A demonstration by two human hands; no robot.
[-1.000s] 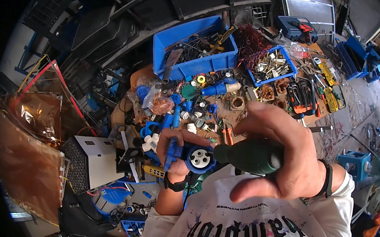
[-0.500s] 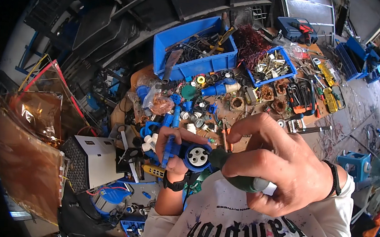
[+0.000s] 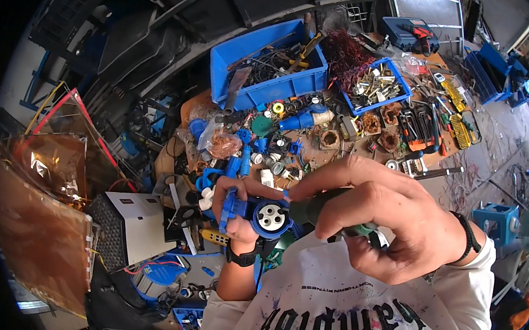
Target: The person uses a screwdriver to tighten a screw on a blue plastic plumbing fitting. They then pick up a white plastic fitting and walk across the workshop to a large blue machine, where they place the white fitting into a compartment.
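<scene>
My left hand (image 3: 243,231) is closed round a blue industrial socket connector (image 3: 271,218), its white round face with several holes turned up. The connector's blue hinged cap (image 3: 230,211) stands open by my left fingers. In my right hand (image 3: 398,232) is a screwdriver with a dark green handle (image 3: 319,207), lying between bent fingers and thumb. Its front end meets the right side of the connector; the fingers partly cover the handle, and the blade cannot be seen. White and blue plastic fittings (image 3: 267,178) lie on the workbench just beyond my left hand.
Behind stands a large blue crate (image 3: 265,90) of cables and tools, beside a smaller blue tray (image 3: 384,108) of metal parts. Hex keys (image 3: 415,132) and a yellow-green bit set (image 3: 460,133) lie at the right. A blue-and-cream plug (image 3: 307,119) lies on the cluttered bench.
My right hand has shifted slightly up and its fingers have turned round the screwdriver handle, hiding the grey end. The connector in my left hand has moved a little left.
</scene>
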